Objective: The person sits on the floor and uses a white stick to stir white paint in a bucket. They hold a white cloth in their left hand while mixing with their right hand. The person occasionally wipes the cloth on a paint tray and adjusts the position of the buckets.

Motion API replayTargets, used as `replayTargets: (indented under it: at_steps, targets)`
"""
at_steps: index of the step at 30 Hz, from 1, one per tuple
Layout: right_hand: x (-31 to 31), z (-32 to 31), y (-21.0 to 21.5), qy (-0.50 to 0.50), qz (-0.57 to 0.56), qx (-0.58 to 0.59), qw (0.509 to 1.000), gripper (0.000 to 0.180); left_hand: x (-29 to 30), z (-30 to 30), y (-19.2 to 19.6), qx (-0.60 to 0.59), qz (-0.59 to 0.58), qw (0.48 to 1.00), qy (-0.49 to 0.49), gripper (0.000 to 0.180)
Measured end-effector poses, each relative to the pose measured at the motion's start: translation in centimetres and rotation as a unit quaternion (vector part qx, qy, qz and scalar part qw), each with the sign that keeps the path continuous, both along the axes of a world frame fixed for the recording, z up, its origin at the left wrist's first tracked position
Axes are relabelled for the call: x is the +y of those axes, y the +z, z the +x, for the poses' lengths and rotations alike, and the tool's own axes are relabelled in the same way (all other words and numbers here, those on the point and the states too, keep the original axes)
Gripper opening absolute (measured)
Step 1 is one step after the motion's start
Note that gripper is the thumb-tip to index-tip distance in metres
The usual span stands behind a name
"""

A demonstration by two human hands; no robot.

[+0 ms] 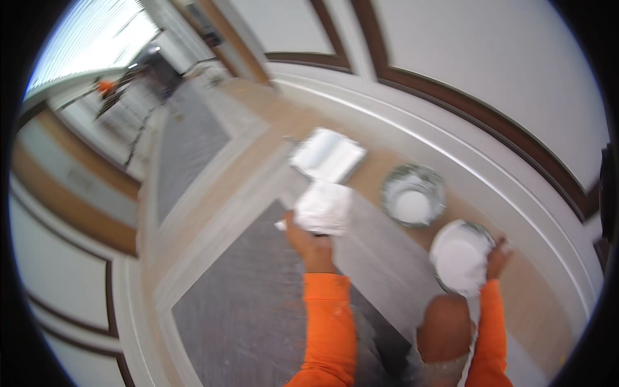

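Note:
My left hand (308, 244) is closed round the near edge of a blurred white blocky thing (324, 208), held above the floor; its exact kind is not clear. At the right, my right hand (498, 259) grips the rim of a round bucket (461, 257) with a white inside or white contents. Just beyond it stands a second round container (412, 190), its wall smeared and its middle white. Past my left hand lies a silvery, box-like tray or tin (327, 155). Motion blur hides finer detail.
A white skirting board (412, 126) and a wall with brown-framed panels (451, 97) run along the right. Grey and beige flooring (245, 290) stretches down a corridor. My bare knee (445, 329) is between my arms. An orange shape (105, 87) shows far left.

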State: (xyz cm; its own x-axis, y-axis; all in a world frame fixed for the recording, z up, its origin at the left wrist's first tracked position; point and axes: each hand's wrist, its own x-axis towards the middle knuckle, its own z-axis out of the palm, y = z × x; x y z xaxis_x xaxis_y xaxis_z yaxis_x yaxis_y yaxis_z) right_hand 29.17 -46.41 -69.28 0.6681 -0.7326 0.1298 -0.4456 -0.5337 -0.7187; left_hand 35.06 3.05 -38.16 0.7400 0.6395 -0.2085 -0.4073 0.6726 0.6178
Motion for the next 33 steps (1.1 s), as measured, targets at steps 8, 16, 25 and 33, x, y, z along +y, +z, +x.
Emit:
replayTargets:
  at_steps: [8,16,25,33]
  targets:
    - [3.7,2.8,7.7,0.019,0.272,-0.398,0.876,0.037,-1.5,-1.9,-0.6,0.009,-0.108,0.994,-0.015,0.033]
    - [1.5,-0.4,7.5,0.013,0.310,-0.289,0.906,0.037,-1.0,-2.7,-0.2,0.017,-0.093,0.996,-0.005,0.032]
    - [6.2,0.4,6.6,0.056,0.467,-0.290,0.833,0.035,0.7,-2.1,-1.6,-0.004,-0.118,0.993,0.002,0.029]
    - [3.5,3.1,9.3,0.011,0.246,-0.320,0.915,0.040,0.8,-2.8,0.0,0.027,-0.119,0.992,0.043,0.021]
